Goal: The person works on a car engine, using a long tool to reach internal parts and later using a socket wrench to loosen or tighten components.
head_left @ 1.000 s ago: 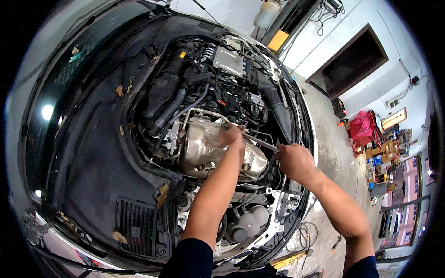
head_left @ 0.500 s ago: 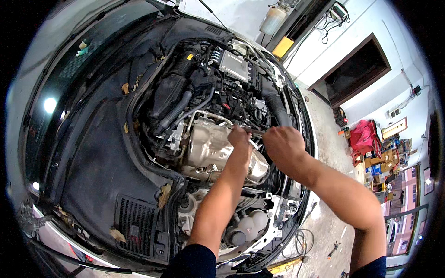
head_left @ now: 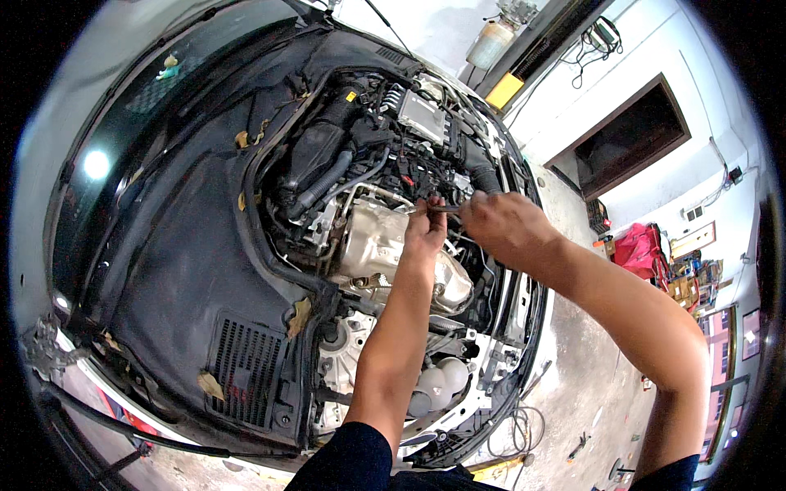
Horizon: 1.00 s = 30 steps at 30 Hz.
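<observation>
Over the open engine bay, both my hands meet at a slim metal tool [head_left: 446, 209], perhaps a ratchet or wrench. My left hand [head_left: 425, 229] has its fingers closed round one end, above a shiny metal heat shield [head_left: 372, 237]. Wrapped round the other end, my right hand [head_left: 509, 227] is a fist, slightly blurred. What the tool's tip touches is hidden by my left fingers. Just beyond my hands lie black engine parts and hoses, with a silver finned cover [head_left: 422, 117] farther off.
A pale round reservoir [head_left: 442, 380] sits near my left forearm. To the left are the black cowl panel [head_left: 180, 270] with dry leaves and the windshield. A cable [head_left: 517, 434] and small tools lie on the floor; a red cover [head_left: 644, 252] and boxes stand at right.
Both hands, still on the metal tool, have moved a little farther away over the engine. My right elbow has swung outward to the right. The whole view has shifted slightly.
</observation>
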Each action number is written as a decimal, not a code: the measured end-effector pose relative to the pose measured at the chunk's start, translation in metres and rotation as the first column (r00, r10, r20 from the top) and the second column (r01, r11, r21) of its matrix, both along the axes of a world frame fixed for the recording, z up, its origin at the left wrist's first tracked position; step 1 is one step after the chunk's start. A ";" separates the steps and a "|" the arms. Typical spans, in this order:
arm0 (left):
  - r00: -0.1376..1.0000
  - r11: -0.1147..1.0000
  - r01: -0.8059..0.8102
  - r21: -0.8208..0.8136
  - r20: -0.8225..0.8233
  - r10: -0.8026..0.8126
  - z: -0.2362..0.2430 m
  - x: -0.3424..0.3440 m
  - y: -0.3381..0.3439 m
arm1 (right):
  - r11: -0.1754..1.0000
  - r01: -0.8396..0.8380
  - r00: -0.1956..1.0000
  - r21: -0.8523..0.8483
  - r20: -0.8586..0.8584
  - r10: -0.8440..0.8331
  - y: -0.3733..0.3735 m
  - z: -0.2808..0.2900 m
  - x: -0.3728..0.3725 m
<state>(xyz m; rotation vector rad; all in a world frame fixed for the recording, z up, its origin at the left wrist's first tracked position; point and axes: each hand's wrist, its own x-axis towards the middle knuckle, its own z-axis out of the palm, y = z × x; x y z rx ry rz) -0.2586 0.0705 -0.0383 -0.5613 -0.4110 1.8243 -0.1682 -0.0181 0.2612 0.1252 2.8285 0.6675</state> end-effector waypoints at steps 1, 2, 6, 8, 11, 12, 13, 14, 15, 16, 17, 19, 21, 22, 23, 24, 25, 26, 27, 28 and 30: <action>0.986 0.999 0.048 -0.001 0.157 -0.047 0.009 0.011 -0.005 | 0.998 -0.061 0.996 -0.001 -0.065 0.060 -0.001 0.001 0.000; 0.992 0.990 0.042 0.136 0.111 -0.058 0.019 0.020 -0.012 | 0.973 0.226 0.968 -0.037 0.119 -0.221 0.004 0.005 -0.005; 0.996 0.984 0.010 0.180 0.087 -0.026 0.067 0.052 -0.035 | 0.846 0.529 0.848 -0.066 0.002 -0.530 0.030 -0.009 0.003; 0.999 0.997 -0.033 0.067 0.025 0.032 0.063 0.043 -0.038 | 0.877 0.436 0.886 -0.202 -0.075 -0.457 0.023 -0.011 -0.004; 1.000 0.999 -0.023 -0.045 0.013 0.024 0.060 0.040 -0.038 | 0.950 0.285 0.954 -0.129 -0.054 -0.294 0.001 0.002 0.002; 0.998 0.995 -0.028 -0.094 -0.062 0.022 0.064 0.042 -0.035 | 0.999 0.004 0.999 0.049 -0.044 -0.002 0.013 0.002 0.014; 0.997 0.994 -0.044 -0.100 -0.070 0.037 0.055 0.034 -0.035 | 0.999 -0.011 0.999 0.043 -0.052 0.013 0.007 0.005 0.005; 0.996 0.998 -0.013 -0.067 -0.093 0.007 0.045 0.024 -0.037 | 0.998 0.063 0.998 0.025 0.015 -0.063 0.000 0.008 -0.004; 0.993 0.999 0.017 -0.035 -0.116 -0.021 0.039 0.015 -0.040 | 0.991 0.134 0.987 0.013 0.086 -0.134 -0.006 0.010 -0.013; 0.999 0.996 0.019 -0.090 -0.040 -0.022 0.065 0.035 -0.043 | 0.986 0.162 0.981 0.028 0.102 -0.164 0.007 0.005 -0.002; 0.999 0.996 0.048 -0.078 -0.022 -0.050 0.081 0.049 -0.042 | 0.930 0.368 0.929 -0.017 0.049 -0.367 0.023 -0.004 0.008; 0.996 0.994 0.084 0.069 0.002 -0.085 0.093 0.042 -0.052 | 0.850 0.520 0.853 -0.087 -0.011 -0.523 0.017 -0.004 -0.001; 0.999 0.992 0.020 0.122 -0.051 -0.014 0.082 0.041 -0.050 | 0.770 0.588 0.778 -0.248 -0.088 -0.622 0.010 -0.002 -0.006; 0.995 0.996 -0.002 0.094 -0.096 0.011 0.080 0.041 -0.053 | 0.864 0.484 0.865 -0.140 -0.072 -0.497 0.013 -0.007 0.000; 0.990 0.997 -0.024 0.068 -0.140 0.033 0.077 0.043 -0.055 | 0.864 0.483 0.866 -0.140 -0.070 -0.496 0.012 -0.009 0.005; 0.959 0.982 -0.131 0.138 -0.234 0.161 0.074 0.044 -0.057 | 0.957 0.275 0.945 -0.091 -0.159 -0.286 0.009 -0.010 0.008; 0.957 0.981 -0.140 0.135 -0.236 0.169 0.072 0.037 -0.055 | 0.998 0.055 0.970 -0.023 -0.236 -0.059 0.007 -0.009 0.009; 0.981 0.998 -0.058 0.028 -0.184 0.063 0.071 0.027 -0.051 | 0.999 0.045 0.970 -0.027 -0.237 -0.050 0.008 -0.006 0.007; 0.992 0.997 0.047 -0.067 -0.112 -0.054 0.076 0.026 -0.049 | 1.000 0.022 0.992 0.008 -0.124 -0.021 0.012 0.000 0.007; 0.992 0.997 0.052 -0.064 -0.108 -0.059 0.079 0.029 -0.050 | 0.999 -0.005 1.000 0.038 -0.008 0.006 0.015 0.004 0.008; 0.991 0.983 0.116 -0.140 -0.052 -0.124 0.090 0.036 -0.054 | 0.971 0.239 0.969 0.023 0.061 -0.240 0.009 0.004 0.001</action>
